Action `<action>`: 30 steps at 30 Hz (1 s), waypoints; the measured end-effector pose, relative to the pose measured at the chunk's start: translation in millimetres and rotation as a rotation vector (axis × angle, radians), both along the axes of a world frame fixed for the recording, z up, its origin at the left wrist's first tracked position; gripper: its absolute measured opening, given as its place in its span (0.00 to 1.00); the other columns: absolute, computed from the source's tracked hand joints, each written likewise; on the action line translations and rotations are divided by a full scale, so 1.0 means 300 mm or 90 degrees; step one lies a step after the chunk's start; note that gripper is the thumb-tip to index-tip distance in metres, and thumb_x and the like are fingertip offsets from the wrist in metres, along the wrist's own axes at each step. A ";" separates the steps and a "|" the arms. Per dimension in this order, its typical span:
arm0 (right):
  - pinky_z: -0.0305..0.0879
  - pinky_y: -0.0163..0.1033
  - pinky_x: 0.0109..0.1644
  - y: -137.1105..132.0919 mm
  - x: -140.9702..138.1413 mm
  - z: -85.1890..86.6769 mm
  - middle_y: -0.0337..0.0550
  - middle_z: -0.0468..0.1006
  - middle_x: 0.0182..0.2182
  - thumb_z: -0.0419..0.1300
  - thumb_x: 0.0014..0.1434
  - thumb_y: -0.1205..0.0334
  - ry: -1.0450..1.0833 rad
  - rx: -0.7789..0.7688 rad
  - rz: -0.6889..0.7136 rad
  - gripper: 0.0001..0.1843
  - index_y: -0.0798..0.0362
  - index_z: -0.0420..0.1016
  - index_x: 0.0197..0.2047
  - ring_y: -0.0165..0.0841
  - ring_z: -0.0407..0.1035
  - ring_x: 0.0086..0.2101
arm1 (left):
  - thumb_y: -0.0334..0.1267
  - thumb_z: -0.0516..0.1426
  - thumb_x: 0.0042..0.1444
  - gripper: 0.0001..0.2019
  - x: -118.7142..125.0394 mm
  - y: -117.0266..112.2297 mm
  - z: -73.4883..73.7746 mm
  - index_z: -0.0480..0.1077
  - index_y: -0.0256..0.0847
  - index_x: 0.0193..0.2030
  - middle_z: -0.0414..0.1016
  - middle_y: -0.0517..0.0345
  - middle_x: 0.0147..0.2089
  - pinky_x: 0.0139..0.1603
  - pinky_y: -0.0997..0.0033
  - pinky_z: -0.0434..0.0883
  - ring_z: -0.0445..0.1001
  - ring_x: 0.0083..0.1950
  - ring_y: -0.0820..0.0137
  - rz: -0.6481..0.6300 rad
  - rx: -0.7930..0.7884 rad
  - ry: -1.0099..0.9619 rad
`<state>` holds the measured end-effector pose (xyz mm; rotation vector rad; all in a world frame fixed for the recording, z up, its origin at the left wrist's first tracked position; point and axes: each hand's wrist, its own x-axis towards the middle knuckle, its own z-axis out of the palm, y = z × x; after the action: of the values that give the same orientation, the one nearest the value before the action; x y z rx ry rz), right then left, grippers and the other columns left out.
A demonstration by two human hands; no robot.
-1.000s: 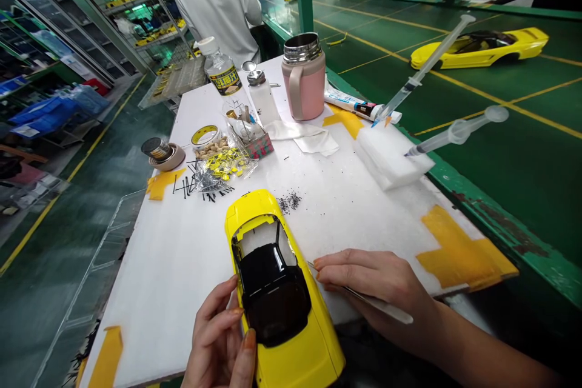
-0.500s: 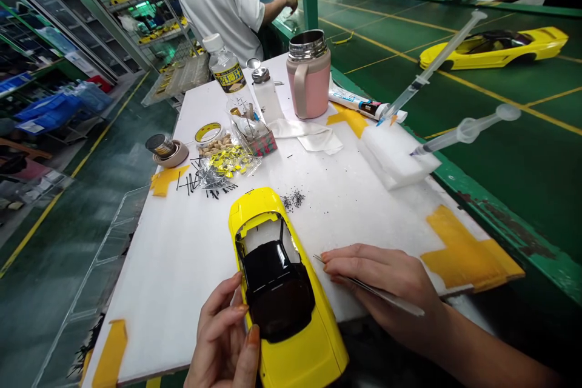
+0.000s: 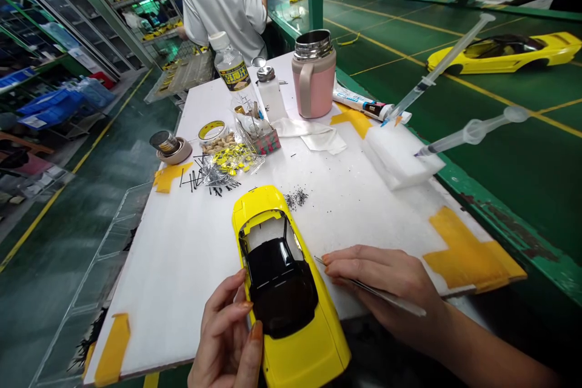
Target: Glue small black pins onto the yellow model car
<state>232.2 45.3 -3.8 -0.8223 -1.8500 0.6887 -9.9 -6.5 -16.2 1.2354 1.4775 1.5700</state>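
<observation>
My left hand grips the side of a yellow model car body at the near edge of the board, its fingers against the glossy black roof. The car's windscreen opening shows white board through it. My right hand lies on the white foam board to the right of the car, shut on slim metal tweezers. Their tips point at the car's side, close to it but a small gap apart. A small scatter of black grit lies just beyond the car's nose.
Loose black pins and a clear bag of yellow parts lie further along the board, near a bottle and a pink flask. Syringes rest on a white foam block. A co-worker in white stands beyond.
The view has drifted left, so the bench items sit further right in the picture. My hands keep the car and tweezers in nearly the same places. The co-worker in white has shifted.
</observation>
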 end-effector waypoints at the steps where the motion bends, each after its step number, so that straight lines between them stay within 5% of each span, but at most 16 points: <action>1: 0.78 0.31 0.51 0.001 0.000 0.000 0.49 0.84 0.45 0.58 0.68 0.77 0.000 0.001 -0.002 0.13 0.55 0.79 0.51 0.34 0.80 0.44 | 0.39 0.70 0.54 0.08 0.001 0.001 0.002 0.79 0.44 0.39 0.75 0.48 0.61 0.65 0.50 0.74 0.75 0.63 0.51 -0.003 -0.001 0.002; 24: 0.74 0.28 0.53 -0.002 0.003 -0.011 0.50 0.84 0.46 0.60 0.66 0.79 0.018 -0.032 0.011 0.13 0.58 0.80 0.50 0.31 0.79 0.45 | 0.30 0.65 0.60 0.07 -0.001 -0.001 -0.027 0.79 0.43 0.44 0.74 0.49 0.62 0.62 0.69 0.75 0.74 0.65 0.61 -0.050 0.060 -0.001; 27: 0.75 0.27 0.51 0.002 0.005 0.009 0.47 0.85 0.43 0.61 0.65 0.78 0.049 -0.075 -0.021 0.11 0.57 0.83 0.45 0.31 0.80 0.42 | 0.30 0.64 0.61 0.07 -0.001 -0.003 -0.027 0.79 0.43 0.45 0.73 0.49 0.63 0.62 0.72 0.75 0.74 0.65 0.63 -0.053 0.061 0.000; 30: 0.76 0.26 0.41 0.029 0.014 0.043 0.42 0.86 0.36 0.65 0.63 0.71 0.090 -0.226 -0.086 0.07 0.54 0.85 0.40 0.30 0.80 0.35 | 0.31 0.63 0.62 0.06 0.004 -0.005 -0.024 0.78 0.43 0.44 0.73 0.49 0.63 0.61 0.74 0.75 0.74 0.65 0.64 -0.047 0.053 -0.005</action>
<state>236.3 54.0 9.3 -1.0852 -1.5513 0.9784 -8.8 -7.9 -23.4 1.3145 1.3585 1.5983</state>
